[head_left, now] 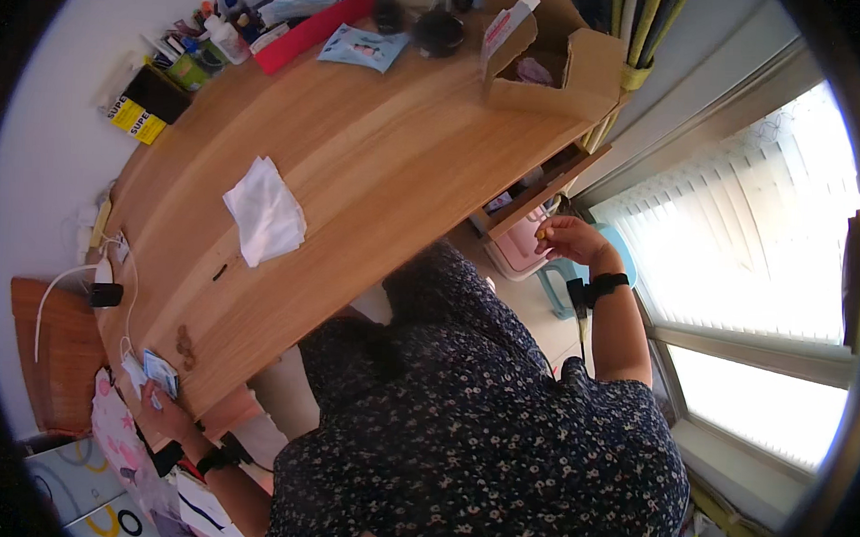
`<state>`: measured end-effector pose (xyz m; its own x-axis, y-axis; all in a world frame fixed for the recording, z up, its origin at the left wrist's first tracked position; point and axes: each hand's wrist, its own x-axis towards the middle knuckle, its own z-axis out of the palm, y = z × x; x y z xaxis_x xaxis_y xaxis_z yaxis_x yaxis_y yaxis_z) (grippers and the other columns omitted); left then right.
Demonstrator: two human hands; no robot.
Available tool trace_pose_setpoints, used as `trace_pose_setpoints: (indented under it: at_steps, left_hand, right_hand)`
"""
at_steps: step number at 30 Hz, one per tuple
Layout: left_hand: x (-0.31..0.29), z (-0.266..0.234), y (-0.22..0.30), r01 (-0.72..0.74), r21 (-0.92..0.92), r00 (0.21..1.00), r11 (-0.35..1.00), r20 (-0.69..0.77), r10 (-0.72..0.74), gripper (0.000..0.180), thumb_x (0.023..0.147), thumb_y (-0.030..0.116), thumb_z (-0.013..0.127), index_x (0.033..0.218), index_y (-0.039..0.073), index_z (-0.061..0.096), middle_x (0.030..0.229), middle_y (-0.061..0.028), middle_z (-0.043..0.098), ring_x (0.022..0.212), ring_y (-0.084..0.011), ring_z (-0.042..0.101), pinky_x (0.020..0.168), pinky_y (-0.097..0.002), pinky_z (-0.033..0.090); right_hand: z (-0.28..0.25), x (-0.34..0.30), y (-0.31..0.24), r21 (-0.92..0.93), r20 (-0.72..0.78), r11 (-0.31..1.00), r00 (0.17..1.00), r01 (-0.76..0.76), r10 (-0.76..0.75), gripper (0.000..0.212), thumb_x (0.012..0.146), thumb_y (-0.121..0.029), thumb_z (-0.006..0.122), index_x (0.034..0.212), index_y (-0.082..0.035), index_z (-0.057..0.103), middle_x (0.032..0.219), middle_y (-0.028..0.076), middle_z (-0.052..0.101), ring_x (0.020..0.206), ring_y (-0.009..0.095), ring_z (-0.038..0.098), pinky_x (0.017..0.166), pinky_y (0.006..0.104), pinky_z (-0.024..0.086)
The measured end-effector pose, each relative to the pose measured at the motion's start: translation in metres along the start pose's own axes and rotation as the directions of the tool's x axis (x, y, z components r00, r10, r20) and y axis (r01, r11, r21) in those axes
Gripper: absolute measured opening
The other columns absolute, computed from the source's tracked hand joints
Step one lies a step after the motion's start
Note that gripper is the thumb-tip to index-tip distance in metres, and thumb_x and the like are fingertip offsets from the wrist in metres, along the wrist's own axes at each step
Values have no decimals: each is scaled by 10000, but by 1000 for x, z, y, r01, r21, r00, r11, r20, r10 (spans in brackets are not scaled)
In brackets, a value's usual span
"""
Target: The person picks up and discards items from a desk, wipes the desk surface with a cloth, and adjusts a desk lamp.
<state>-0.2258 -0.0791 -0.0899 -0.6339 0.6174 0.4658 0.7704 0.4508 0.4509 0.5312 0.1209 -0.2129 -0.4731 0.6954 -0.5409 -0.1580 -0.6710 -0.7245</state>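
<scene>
At the table's left end my left hand (pixel 166 416) has its fingers closed on the edge of a small blue-and-white packet (pixel 160 373). A white flat piece (pixel 135 372) lies against that packet. Several small brown round pieces (pixel 186 347) sit close by on the wood. Over on the right, my right hand (pixel 577 243) is raised beside a pulled-out drawer (pixel 537 195), pinching a small yellow piece (pixel 542 235) whose kind is too small to make out. Both wrists wear black bands with cables.
The wooden table (pixel 376 172) bears a crumpled white cloth or tissue (pixel 264 212) and a short dark stick (pixel 220 273). Along the back stand a red tray (pixel 310 32), a light blue packet (pixel 363 48) and an open cardboard box (pixel 550 98). A pink bin (pixel 518 243) is below the drawer.
</scene>
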Motion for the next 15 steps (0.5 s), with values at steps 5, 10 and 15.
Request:
trace_pose_setpoints:
  at_steps: [5,10,15]
  left_hand:
    - [-17,-12,-67,1,-276,996,961,-91,-27,240,898,186,531,1000,-20,600,1058,-159,585,1044,-279,530,942,-375,398]
    - [27,-37,-50,-93,-69,981,993,-178,80,231,812,120,577,1020,20,598,1094,-161,581,1087,-314,517,972,-394,376]
    - [23,-58,-34,-69,-43,953,997,-299,53,378,780,55,564,1152,12,514,1243,-223,478,1184,-341,444,998,-419,343]
  right_hand:
    - [41,25,5,-75,-30,997,999,34,-36,197,902,-198,533,971,-27,603,910,99,656,856,227,642,761,334,516]
    - [61,34,66,237,-40,954,983,184,-179,293,908,-328,513,954,-72,648,993,125,651,892,280,620,840,408,486]
    - [60,24,54,-94,-8,978,982,187,-188,223,894,-288,520,959,-97,613,886,43,642,776,163,602,608,272,481]
